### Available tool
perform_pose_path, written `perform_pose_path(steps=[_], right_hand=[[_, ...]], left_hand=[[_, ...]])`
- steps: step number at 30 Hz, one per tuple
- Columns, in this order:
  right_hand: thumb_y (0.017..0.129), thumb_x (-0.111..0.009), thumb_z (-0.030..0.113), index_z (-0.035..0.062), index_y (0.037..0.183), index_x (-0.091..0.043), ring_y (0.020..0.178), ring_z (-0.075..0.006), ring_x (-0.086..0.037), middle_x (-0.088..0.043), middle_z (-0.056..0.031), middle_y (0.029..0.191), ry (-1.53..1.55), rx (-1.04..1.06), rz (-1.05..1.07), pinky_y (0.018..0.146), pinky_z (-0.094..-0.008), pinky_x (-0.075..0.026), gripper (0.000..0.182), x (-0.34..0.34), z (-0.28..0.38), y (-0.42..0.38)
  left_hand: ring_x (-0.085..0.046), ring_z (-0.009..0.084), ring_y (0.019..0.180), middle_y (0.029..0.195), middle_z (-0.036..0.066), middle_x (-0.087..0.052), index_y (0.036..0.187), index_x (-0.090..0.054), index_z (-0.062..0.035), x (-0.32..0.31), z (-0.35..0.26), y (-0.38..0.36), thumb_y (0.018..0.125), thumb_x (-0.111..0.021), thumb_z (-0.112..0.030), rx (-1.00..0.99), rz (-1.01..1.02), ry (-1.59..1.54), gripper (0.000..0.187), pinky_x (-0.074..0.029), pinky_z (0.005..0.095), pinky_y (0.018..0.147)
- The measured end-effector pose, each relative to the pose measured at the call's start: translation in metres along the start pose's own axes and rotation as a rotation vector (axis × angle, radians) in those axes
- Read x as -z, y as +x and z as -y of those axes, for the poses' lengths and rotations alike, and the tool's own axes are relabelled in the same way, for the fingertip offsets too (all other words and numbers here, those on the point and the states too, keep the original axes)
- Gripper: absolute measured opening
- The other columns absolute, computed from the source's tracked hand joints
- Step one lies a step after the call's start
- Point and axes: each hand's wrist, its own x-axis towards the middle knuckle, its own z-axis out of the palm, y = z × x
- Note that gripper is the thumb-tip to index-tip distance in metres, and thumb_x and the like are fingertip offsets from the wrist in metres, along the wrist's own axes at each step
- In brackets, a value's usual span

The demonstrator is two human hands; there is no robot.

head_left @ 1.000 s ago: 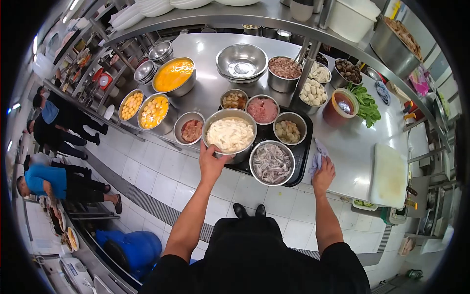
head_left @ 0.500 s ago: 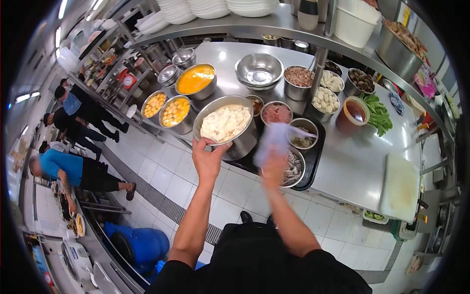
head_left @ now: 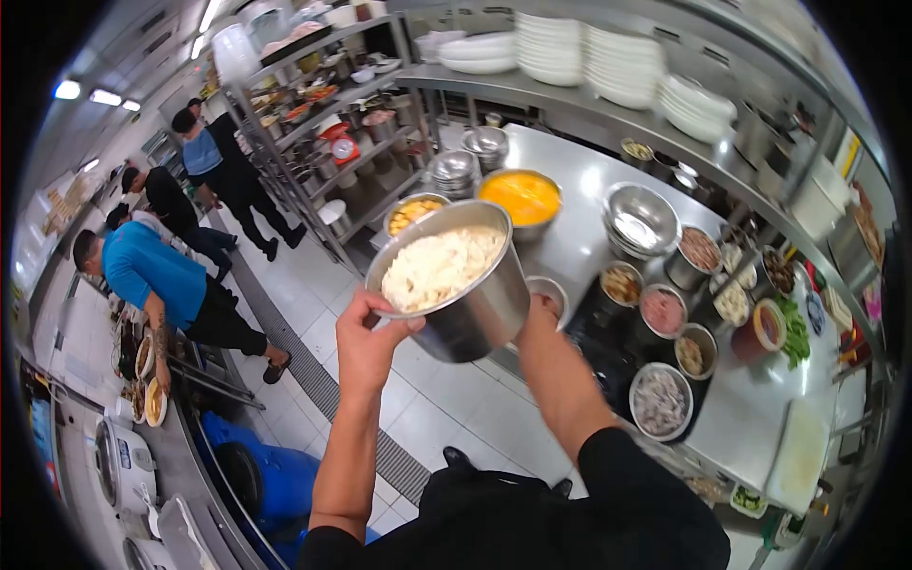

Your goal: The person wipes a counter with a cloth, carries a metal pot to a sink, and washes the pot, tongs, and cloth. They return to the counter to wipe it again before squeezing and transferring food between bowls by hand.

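Note:
My left hand (head_left: 369, 331) grips the rim of a deep steel pot (head_left: 475, 318), thumb on the outside and fingers at the edge. The pot is tilted towards me and full of a pale, creamy, lumpy mixture (head_left: 442, 266). My right hand (head_left: 540, 313) is at the pot's right side, near its base. Its fingers are hidden behind the pot, and the purple cloth is out of sight. Behind the pot stand a bowl of orange-yellow liquid (head_left: 521, 198) and a container of yellow pieces (head_left: 413, 211).
Containers of pink meat (head_left: 663, 312) and greyish strips (head_left: 660, 401) sit on a black tray (head_left: 608, 351) at right. Steel bowls (head_left: 642, 217) are stacked on the counter. White plates (head_left: 622, 66) fill the shelf above. People (head_left: 171, 285) work at left, by blue barrels (head_left: 285, 475).
My view has swung left. The pot has come up off the counter, nearer to me. My right hand has moved from above the tray to the pot's side, and the purple cloth has gone from view.

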Motion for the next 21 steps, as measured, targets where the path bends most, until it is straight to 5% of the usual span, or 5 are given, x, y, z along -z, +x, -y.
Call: perform_pose_path(steps=[4,6,9,19,21], right_hand=[[0.094,-0.051,0.039,0.0096,0.131,-0.050,0.107,-0.0211,-0.061,-0.060,-0.0078,0.123,0.317,0.168,0.053,0.094,-0.0369,-0.050,0.047,-0.049,-0.168,0.037],[0.092,-0.052,0.047,0.0145,0.137,-0.043,0.118,-0.0222,-0.053,-0.050,-0.0076,0.135,0.507,-0.244,0.119,0.096,-0.0402,-0.049,0.056,-0.047,-0.213,0.047],[0.089,-0.050,0.057,0.0155,0.140,-0.039,0.123,-0.0262,-0.049,-0.045,-0.0087,0.139,0.468,-0.401,0.034,0.097,-0.0458,-0.046,0.067,-0.062,-0.220,0.064],[0.087,-0.042,0.069,0.0148,0.148,-0.028,0.134,-0.0332,-0.038,-0.033,-0.0111,0.150,0.389,-0.135,0.089,0.108,-0.0507,-0.034,0.083,-0.002,-0.210,0.224],[0.086,-0.049,0.066,0.0120,0.145,-0.033,0.131,-0.0325,-0.040,-0.038,-0.0129,0.146,0.356,-0.075,0.104,0.108,-0.0500,-0.035,0.081,0.007,-0.208,0.269]], left_hand=[[-0.059,0.0142,0.089,0.095,0.005,-0.061,0.078,-0.052,-0.0041,0.087,0.028,0.031,0.063,-0.076,0.006,0.017,-0.012,0.011,0.031,-0.049,0.0262,0.077],[-0.058,0.0163,0.096,0.111,0.008,-0.057,0.077,-0.051,-0.0033,0.117,0.034,0.047,0.060,-0.076,0.008,-0.047,-0.013,0.019,0.033,-0.050,0.0273,0.078],[-0.056,0.0236,0.113,0.133,0.014,-0.046,0.075,-0.053,-0.0015,0.152,0.043,0.075,0.054,-0.079,0.009,-0.140,-0.004,0.127,0.035,-0.051,0.0305,0.086],[-0.053,0.0300,0.119,0.137,0.019,-0.044,0.077,-0.057,-0.0052,0.212,0.114,0.210,0.053,-0.087,-0.005,-0.261,-0.011,0.409,0.038,-0.046,0.0345,0.093],[-0.053,0.0297,0.119,0.138,0.021,-0.043,0.097,-0.056,-0.0055,0.220,0.111,0.250,0.061,-0.084,-0.011,-0.385,0.101,0.564,0.047,-0.044,0.0348,0.096]])
